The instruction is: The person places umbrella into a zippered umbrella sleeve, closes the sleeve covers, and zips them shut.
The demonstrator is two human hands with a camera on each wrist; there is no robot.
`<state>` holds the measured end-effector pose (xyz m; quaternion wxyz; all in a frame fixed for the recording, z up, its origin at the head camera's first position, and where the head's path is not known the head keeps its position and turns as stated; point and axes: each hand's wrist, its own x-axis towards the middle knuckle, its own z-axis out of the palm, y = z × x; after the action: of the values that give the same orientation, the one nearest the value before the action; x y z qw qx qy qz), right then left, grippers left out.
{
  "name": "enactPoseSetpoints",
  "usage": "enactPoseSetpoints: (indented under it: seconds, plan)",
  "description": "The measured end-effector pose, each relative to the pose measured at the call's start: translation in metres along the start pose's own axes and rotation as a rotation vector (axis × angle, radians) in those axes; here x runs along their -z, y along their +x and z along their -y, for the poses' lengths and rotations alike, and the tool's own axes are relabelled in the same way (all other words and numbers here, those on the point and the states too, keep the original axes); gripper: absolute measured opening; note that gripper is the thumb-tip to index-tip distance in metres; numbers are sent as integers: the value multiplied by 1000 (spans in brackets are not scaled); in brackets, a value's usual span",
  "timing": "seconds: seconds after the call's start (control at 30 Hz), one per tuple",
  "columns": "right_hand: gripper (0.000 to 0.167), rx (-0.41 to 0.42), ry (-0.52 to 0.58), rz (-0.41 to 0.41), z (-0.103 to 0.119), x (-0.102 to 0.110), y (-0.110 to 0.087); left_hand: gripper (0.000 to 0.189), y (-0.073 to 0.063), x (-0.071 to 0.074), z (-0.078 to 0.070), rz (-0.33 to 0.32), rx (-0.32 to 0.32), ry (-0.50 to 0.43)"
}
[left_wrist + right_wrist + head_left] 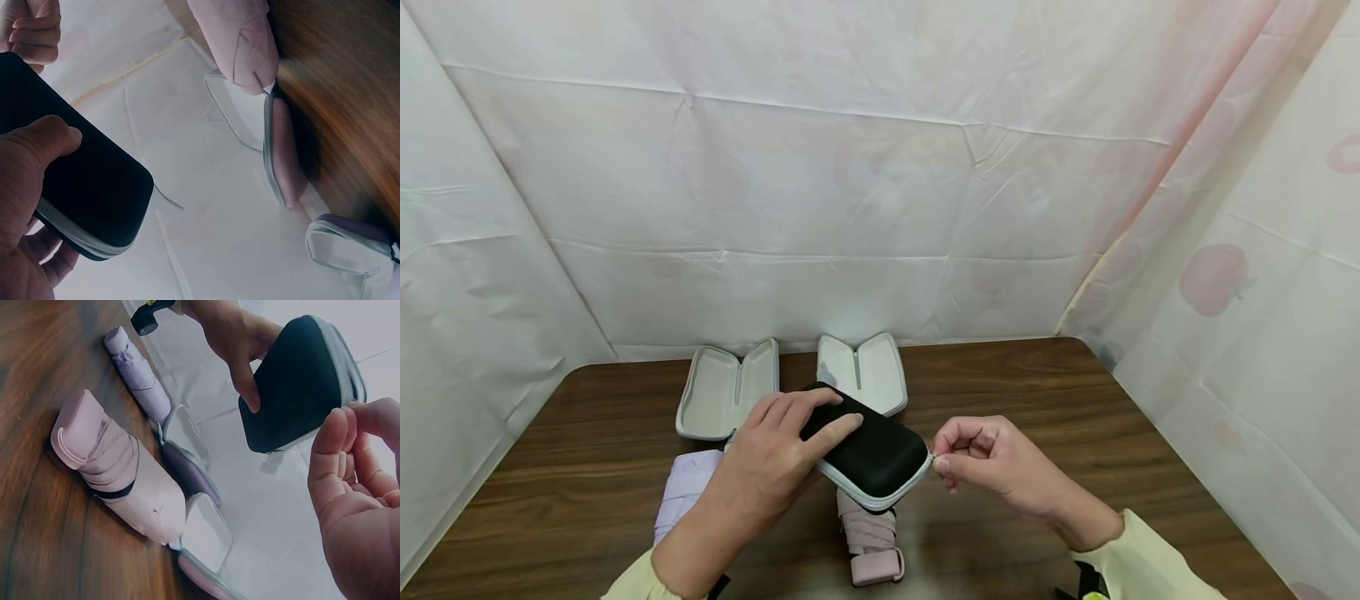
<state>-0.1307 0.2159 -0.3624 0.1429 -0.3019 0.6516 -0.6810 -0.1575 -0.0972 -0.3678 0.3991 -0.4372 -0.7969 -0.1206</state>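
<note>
A black zip case point(880, 446) with a pale grey zipper is held tilted above the table. My left hand point(775, 454) grips it from the left side, thumb on top and fingers underneath, as the left wrist view shows. At the case's right corner, my right hand point(992, 467) pinches the small zipper pull between thumb and fingertip. The case looks zipped along the edges that show; its inside is hidden. Partly under it on the table lies a folded pink umbrella point(134, 481). A folded lilac umbrella point(139, 381) lies further left, partly covered by my left forearm in the head view.
Two unzipped cases with white insides lie spread at the back of the wooden table point(1015, 383): the left case point(715, 392) and the right case point(880, 367). Pale curtains point(850, 183) hang behind and along both sides. A dark item point(1090, 579) shows by the right sleeve.
</note>
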Motion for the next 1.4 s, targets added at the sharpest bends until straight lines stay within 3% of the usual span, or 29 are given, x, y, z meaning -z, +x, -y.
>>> enactPoseSetpoints:
  seconds: [0.2,0.33,0.53,0.73,0.9,1.03,1.17,1.4]
  plan:
    - [8,33,-87,-3,1,-1,-1,61,1,-4,0,-50,-19,58]
    - [7,54,-134,-16,2,-6,-1,48,1,-7,-3,-30,-13,116]
    - [7,38,-132,-28,2,-14,-1,48,2,-8,-10,48,16,172]
    - [11,-7,-136,-72,2,-19,-2,49,5,-6,-16,48,48,177]
    - [10,13,-60,-21,0,-17,0,59,3,-3,-14,105,66,135]
    - [10,13,17,-6,-4,-8,2,61,-1,-2,-11,94,40,57]
    - [7,-9,103,-17,-6,-1,1,41,-3,1,-9,79,-7,-22]
    - [10,-11,164,-20,-6,6,2,50,-1,2,-6,-48,-133,-27]
